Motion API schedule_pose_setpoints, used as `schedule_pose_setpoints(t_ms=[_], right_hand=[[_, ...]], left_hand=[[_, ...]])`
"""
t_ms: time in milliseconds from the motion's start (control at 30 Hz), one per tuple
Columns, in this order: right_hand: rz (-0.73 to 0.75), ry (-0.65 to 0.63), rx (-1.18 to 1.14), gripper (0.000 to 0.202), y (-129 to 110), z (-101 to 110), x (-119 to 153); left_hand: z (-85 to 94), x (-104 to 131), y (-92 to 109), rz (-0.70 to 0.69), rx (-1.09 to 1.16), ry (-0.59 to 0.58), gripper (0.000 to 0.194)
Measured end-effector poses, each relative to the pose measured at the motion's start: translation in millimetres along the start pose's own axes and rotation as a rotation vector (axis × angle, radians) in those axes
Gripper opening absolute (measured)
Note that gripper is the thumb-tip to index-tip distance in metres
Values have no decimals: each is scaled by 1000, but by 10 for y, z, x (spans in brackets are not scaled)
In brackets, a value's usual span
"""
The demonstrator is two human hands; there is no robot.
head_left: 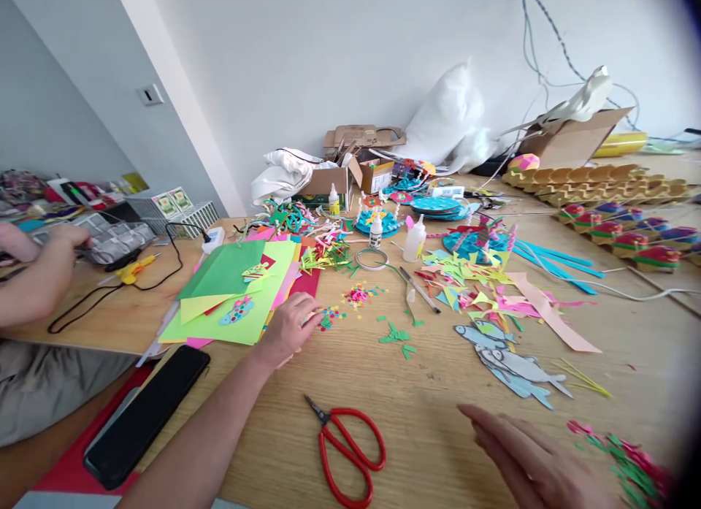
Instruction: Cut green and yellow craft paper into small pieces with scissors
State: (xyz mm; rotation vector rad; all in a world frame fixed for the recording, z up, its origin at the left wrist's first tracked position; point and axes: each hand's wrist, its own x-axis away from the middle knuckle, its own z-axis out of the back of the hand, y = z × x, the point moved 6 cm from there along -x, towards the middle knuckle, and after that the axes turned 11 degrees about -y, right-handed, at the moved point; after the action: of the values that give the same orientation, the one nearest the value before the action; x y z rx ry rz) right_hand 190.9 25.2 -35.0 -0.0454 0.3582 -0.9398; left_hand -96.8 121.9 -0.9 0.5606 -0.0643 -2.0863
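Observation:
My left hand [290, 325] rests on the wooden table beside the paper stack, its fingers curled inward; whatever they hold, if anything, is hidden. Close to its fingertips lies a small pile of blue and green paper dots [327, 319]. Pink and yellow paper dots [357, 296] form another pile just beyond. Low on the right, my right hand [539, 454] is slightly blurred, with its fingers stretched out and nothing visible in them. Red-handled scissors [350, 450] lie between my hands. Grey-blue paper fish [518, 363] lie beyond my right hand.
Coloured paper sheets [219, 275] and a black phone [147, 414] are on the left. Glue bottles [415, 240], a tape ring [372, 258], a pen [420, 290] and paper scraps [482, 275] stand or lie farther back. Another person's arm [38, 275] is at far left. Egg cartons [596, 182] sit back right.

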Motion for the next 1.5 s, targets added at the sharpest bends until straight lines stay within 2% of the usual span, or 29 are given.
schedule_pose_setpoints(t_ms=[133,300,500,633,767,1033,1200,1367,1500], right_hand=[[125,-174,3,39,-329,6,-485],[212,-332,-33,46,-553,-163,-759],[275,-398,-37,43,-808,-290,-1149],[368,-445,-62,46,-969,-380,-1384],[402,-427,-36,50,-1024,-497,-1563],[359,-444,-35,53,-970,-671,-1706],[274,-448,-16,49,-864,-606,-1695],[122,-455,-10,47,-788,-502,-1557],[-31,-466,-17,46,-748,-526,-1477]], left_hand=[[50,3,-182,31,-8,-10,12],[22,27,-240,53,-28,14,16],[-42,46,-229,65,12,-26,31],[7,59,-226,103,-7,41,32],[23,74,-237,113,-29,79,31],[-6,70,-207,84,-24,68,28],[-16,59,-181,96,-13,48,27],[-40,47,-172,122,0,-35,29],[-57,36,-128,123,11,-80,27]])
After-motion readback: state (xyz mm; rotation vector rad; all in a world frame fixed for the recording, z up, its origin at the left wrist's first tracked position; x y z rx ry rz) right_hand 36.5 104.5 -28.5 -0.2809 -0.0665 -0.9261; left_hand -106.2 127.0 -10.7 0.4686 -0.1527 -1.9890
